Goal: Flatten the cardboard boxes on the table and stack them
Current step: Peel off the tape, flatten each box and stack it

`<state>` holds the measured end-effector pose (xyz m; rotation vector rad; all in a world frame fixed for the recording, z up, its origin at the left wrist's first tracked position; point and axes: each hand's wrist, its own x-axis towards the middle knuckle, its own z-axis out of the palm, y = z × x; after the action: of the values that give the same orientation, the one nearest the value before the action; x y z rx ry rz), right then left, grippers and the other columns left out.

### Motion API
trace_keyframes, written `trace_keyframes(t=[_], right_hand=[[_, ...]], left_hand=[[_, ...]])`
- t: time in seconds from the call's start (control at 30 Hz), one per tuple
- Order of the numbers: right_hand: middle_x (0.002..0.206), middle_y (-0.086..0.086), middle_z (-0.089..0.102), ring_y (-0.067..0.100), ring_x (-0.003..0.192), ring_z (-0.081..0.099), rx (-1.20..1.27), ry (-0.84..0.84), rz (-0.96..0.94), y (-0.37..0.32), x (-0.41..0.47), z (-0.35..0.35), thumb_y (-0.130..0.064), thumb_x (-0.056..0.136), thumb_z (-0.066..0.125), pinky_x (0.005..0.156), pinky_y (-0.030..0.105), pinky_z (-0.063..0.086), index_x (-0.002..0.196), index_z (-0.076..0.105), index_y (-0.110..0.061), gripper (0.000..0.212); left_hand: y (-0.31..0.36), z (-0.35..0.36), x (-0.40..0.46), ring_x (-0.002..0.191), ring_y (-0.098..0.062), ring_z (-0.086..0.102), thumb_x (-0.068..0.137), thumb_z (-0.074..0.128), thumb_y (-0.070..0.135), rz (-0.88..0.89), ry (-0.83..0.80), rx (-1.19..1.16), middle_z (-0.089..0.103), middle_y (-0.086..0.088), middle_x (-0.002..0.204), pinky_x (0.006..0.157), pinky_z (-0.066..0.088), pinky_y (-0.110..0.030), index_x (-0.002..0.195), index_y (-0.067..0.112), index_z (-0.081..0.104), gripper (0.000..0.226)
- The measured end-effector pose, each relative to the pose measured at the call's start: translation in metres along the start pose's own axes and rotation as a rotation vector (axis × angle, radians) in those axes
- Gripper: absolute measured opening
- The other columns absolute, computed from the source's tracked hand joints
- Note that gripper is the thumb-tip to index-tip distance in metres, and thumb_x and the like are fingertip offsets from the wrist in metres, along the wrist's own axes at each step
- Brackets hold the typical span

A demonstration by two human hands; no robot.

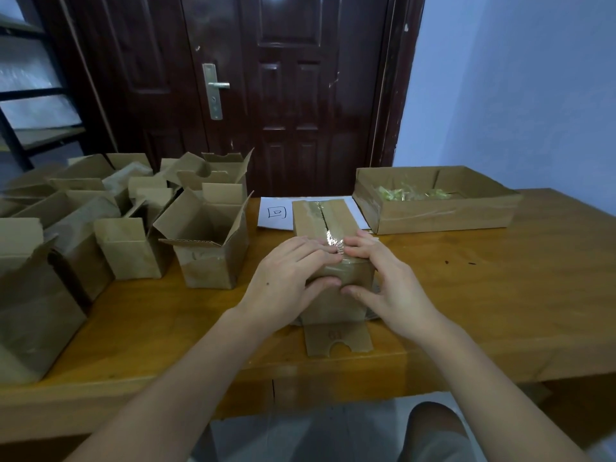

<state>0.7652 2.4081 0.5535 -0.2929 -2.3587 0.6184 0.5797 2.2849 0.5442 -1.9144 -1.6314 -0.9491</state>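
A small brown cardboard box (325, 218), taped along its top seam, stands in the middle of the wooden table (500, 295). My left hand (286, 278) and my right hand (383, 278) both grip its near end, fingers on the top edge and thumbs on the front face, where clear tape is crumpled between them. A cardboard flap (336, 340) with a notch sticks out from under the box toward me. Several open, upright cardboard boxes (206, 241) crowd the left side of the table.
A shallow cardboard tray (440, 216) with yellowish tape scraps sits at the back right. A white sheet of paper (275, 213) with a drawn mark lies behind the box. A dark door stands behind the table, metal shelving at far left.
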Motion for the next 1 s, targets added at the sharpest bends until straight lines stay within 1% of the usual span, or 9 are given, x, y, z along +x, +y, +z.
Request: trace_keyframes(t=[0.1, 0.2, 0.33, 0.37, 0.53, 0.67, 0.77, 0.93, 1.0], right_hand=[[0.149, -0.009, 0.048, 0.006, 0.149, 0.028, -0.006, -0.003, -0.011, 0.0003, -0.0003, 0.0001, -0.014, 0.082, 0.082, 0.122, 0.033, 0.027, 0.136, 0.056, -0.016, 0.06], [0.149, -0.009, 0.048, 0.007, 0.15, 0.027, -0.006, -0.005, -0.018, 0.0005, -0.0003, -0.0001, -0.015, 0.083, 0.081, 0.122, 0.029, 0.025, 0.137, 0.055, -0.016, 0.06], [0.15, -0.01, 0.047, 0.005, 0.15, 0.025, 0.002, -0.015, -0.002, 0.0005, -0.0003, -0.0003, -0.016, 0.083, 0.081, 0.122, 0.027, 0.024, 0.138, 0.055, -0.016, 0.06], [0.15, -0.01, 0.047, 0.005, 0.15, 0.025, 0.003, -0.016, 0.003, 0.0004, -0.0003, -0.0003, -0.016, 0.083, 0.081, 0.123, 0.028, 0.024, 0.138, 0.055, -0.016, 0.061], [0.15, -0.011, 0.047, 0.003, 0.149, 0.025, 0.023, -0.016, 0.022, 0.0002, -0.0006, -0.0004, -0.014, 0.082, 0.081, 0.123, 0.033, 0.026, 0.138, 0.055, -0.019, 0.061], [0.151, -0.01, 0.046, 0.004, 0.15, 0.024, 0.018, -0.023, 0.027, 0.0003, 0.0001, 0.0003, -0.015, 0.084, 0.08, 0.123, 0.036, 0.027, 0.139, 0.054, -0.019, 0.061], [0.151, -0.01, 0.046, 0.004, 0.15, 0.025, 0.021, -0.022, 0.021, 0.0019, 0.0001, 0.0005, -0.016, 0.085, 0.079, 0.123, 0.035, 0.027, 0.14, 0.054, -0.019, 0.061], [0.154, -0.012, 0.041, 0.004, 0.151, 0.021, -0.007, -0.032, -0.007, 0.003, -0.0013, -0.0003, -0.019, 0.086, 0.079, 0.122, 0.028, 0.024, 0.143, 0.049, -0.021, 0.065], [0.157, -0.011, 0.037, 0.004, 0.152, 0.019, -0.017, -0.039, -0.009, 0.0028, -0.0018, 0.0003, -0.018, 0.084, 0.081, 0.122, 0.031, 0.027, 0.143, 0.044, -0.027, 0.071]], left_hand=[[0.0017, -0.0005, 0.0008, 0.122, -0.013, 0.061, 0.098, 0.063, 0.042, -0.004, 0.009, -0.001, 0.072, 0.002, 0.121, 0.111, 0.044, -0.031, 0.118, 0.017, 0.074, 0.034], [-0.0002, -0.0037, 0.0013, 0.125, -0.013, 0.058, 0.096, 0.065, 0.044, -0.031, -0.031, -0.007, 0.07, 0.003, 0.125, 0.111, 0.045, -0.033, 0.121, 0.018, 0.072, 0.037], [-0.0026, -0.0049, -0.0036, 0.133, -0.017, 0.05, 0.08, 0.081, 0.047, -0.04, -0.15, 0.018, 0.063, 0.001, 0.137, 0.117, 0.035, -0.037, 0.133, 0.019, 0.063, 0.063], [-0.0016, -0.0036, -0.0039, 0.133, -0.018, 0.051, 0.079, 0.083, 0.045, -0.041, -0.156, 0.037, 0.063, 0.001, 0.137, 0.117, 0.035, -0.038, 0.133, 0.018, 0.063, 0.064], [0.0005, 0.0001, -0.0022, 0.127, -0.018, 0.055, 0.084, 0.073, 0.046, -0.046, -0.101, 0.04, 0.067, 0.001, 0.13, 0.112, 0.038, -0.035, 0.128, 0.018, 0.067, 0.053], [-0.0001, -0.0005, -0.0011, 0.125, -0.017, 0.058, 0.087, 0.071, 0.046, -0.031, -0.067, 0.041, 0.069, 0.001, 0.126, 0.11, 0.04, -0.033, 0.125, 0.018, 0.069, 0.047], [-0.0002, -0.0028, 0.0005, 0.125, -0.016, 0.058, 0.091, 0.069, 0.045, -0.025, -0.064, 0.018, 0.069, 0.001, 0.127, 0.11, 0.041, -0.033, 0.124, 0.017, 0.07, 0.042], [-0.001, -0.0054, -0.0013, 0.131, -0.016, 0.055, 0.089, 0.072, 0.048, -0.043, -0.1, -0.03, 0.067, 0.001, 0.133, 0.116, 0.039, -0.038, 0.128, 0.017, 0.068, 0.05], [-0.0005, -0.0065, -0.0018, 0.134, -0.015, 0.053, 0.087, 0.074, 0.049, -0.051, -0.115, -0.038, 0.065, 0.002, 0.136, 0.119, 0.035, -0.037, 0.131, 0.018, 0.066, 0.055]])
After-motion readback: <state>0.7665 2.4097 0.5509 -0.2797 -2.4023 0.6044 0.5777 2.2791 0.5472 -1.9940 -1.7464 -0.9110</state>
